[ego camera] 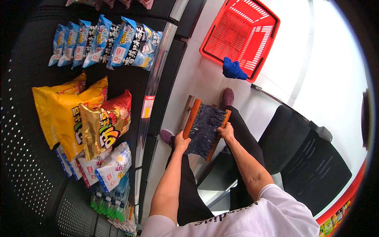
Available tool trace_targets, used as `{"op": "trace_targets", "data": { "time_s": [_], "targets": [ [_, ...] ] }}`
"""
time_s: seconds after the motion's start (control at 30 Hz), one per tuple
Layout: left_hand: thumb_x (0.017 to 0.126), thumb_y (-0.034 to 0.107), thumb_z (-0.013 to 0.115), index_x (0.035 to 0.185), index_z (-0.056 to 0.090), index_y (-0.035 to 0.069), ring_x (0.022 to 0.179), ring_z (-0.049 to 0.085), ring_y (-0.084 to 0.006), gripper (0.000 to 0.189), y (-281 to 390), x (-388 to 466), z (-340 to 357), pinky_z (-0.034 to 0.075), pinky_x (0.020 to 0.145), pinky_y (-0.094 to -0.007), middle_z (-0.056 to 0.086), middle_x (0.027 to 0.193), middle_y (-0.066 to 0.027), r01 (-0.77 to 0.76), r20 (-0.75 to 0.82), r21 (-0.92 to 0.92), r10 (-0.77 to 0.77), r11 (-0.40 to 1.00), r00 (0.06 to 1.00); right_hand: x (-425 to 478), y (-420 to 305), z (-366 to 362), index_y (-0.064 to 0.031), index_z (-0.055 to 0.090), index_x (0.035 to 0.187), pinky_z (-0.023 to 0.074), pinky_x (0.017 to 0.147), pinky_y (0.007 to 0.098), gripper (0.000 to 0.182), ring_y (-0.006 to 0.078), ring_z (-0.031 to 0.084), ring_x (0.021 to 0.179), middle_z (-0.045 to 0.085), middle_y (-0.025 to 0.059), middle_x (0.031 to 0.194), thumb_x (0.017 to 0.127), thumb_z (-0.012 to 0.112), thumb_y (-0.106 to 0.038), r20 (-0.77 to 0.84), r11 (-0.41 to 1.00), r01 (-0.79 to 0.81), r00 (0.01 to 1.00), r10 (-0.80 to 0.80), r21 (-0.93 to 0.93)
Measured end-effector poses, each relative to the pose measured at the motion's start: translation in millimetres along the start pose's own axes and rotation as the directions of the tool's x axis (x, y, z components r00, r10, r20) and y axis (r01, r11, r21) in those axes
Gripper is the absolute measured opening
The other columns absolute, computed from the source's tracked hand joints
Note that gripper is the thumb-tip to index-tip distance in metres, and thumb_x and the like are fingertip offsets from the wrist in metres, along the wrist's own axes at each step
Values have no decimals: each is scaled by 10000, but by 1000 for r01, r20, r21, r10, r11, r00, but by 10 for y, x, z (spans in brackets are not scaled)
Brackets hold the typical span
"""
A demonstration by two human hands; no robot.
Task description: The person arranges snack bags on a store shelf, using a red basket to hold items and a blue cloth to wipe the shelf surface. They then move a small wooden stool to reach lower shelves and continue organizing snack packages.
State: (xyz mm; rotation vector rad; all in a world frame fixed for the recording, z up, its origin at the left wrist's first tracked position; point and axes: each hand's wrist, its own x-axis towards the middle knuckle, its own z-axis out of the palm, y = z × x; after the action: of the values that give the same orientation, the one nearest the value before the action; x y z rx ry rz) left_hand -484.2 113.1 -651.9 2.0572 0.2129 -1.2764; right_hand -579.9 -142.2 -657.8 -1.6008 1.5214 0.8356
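Both hands hold a folding stool with orange-brown wooden bars and a dark woven fabric seat (205, 129), low over the floor between the legs. My left hand (182, 142) grips the near end of its left bar. Round the right bar, near its middle, my right hand (226, 132) is closed. The stool's lower wooden legs show partly past the left bar; the rest is hidden under the seat and the hands.
At the left, a black shelf with a clear front rail (161, 56) carries blue snack bags (121, 44), yellow bags (65, 115), a gold-and-red bag (103, 127) and green-capped bottles (108, 204). A red basket (237, 35) with a blue cloth (234, 69) on its rim stands ahead; black panels (314, 166) lie at right.
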Motion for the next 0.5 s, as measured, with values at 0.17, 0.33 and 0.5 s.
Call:
{"op": "trace_targets", "data": {
  "time_s": [0.17,0.33,0.5],
  "targets": [
    [702,99,743,1165,647,19,901,686,-309,480,-347,160,101,520,803,-400,709,958,-160,49,90,-49,-44,998,995,75,238,245,27,546,1128,556,809,395,452,328,693,886,690,179,972,775,785,-124,-112,987,35,992,-54,-159],
    [679,68,747,1109,657,25,865,688,-326,441,-693,306,291,526,785,-411,706,916,-173,68,97,-60,-62,996,993,105,318,457,75,471,1224,514,937,438,554,402,648,1091,659,276,1147,839,773,-184,-67,975,-90,995,78,-201],
    [669,58,749,1073,660,15,871,690,-347,417,-835,350,426,526,787,-425,704,900,-189,42,99,-64,-36,997,994,123,298,533,57,363,1418,493,985,463,709,419,588,1187,576,283,1307,866,738,-181,-94,956,-246,968,233,-157]
  ]
}}
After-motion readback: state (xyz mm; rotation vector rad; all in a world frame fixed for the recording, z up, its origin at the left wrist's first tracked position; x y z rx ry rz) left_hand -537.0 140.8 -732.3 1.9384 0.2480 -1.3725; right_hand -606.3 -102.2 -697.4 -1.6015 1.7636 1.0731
